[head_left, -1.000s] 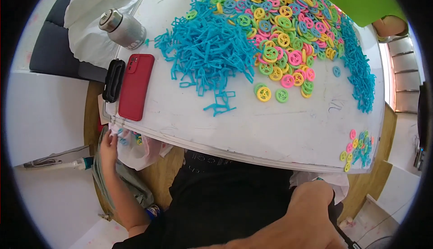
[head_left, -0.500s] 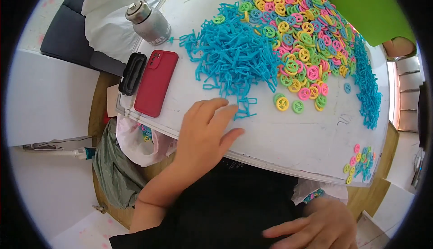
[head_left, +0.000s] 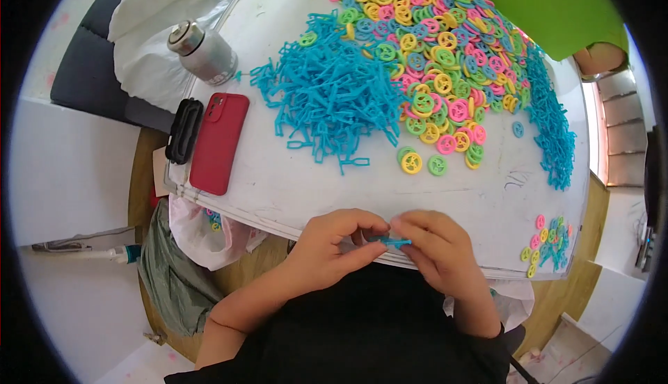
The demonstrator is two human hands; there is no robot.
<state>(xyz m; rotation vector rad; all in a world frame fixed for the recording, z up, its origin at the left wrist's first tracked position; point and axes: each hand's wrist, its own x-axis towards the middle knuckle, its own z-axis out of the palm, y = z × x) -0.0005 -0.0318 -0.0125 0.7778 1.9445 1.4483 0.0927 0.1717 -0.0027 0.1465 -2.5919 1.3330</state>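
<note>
I'm working over a broad white tabletop (head_left: 306, 190), & plenty is lying loose on it. A big spread of pink, yellow, green and blue plastic spoked wheels (head_left: 445, 43) is covering the far side, so I'm judging most stock as untouched. A tangled heap of bright-blue forked plastic pcs (head_left: 337, 92) is sitting just left of it; a long strip of blue plastic pcs (head_left: 553, 130) is running down the R edge. Below the L edge, a whitish plastic bag (head_left: 189, 225) is holding some mixed-colour bits; done or not, I can't tell. My L hand (head_left: 335, 248) is pinching a small blue plastic pc (head_left: 398, 242) over the near edge; my R hand (head_left: 442, 250) is curling round its other end, grip unclear. That pc is looking unfinished, prob. mid-handling. Near the R corner, a small mixed cluster of wheels and blue pcs (head_left: 554, 241) is lying apart.
</note>
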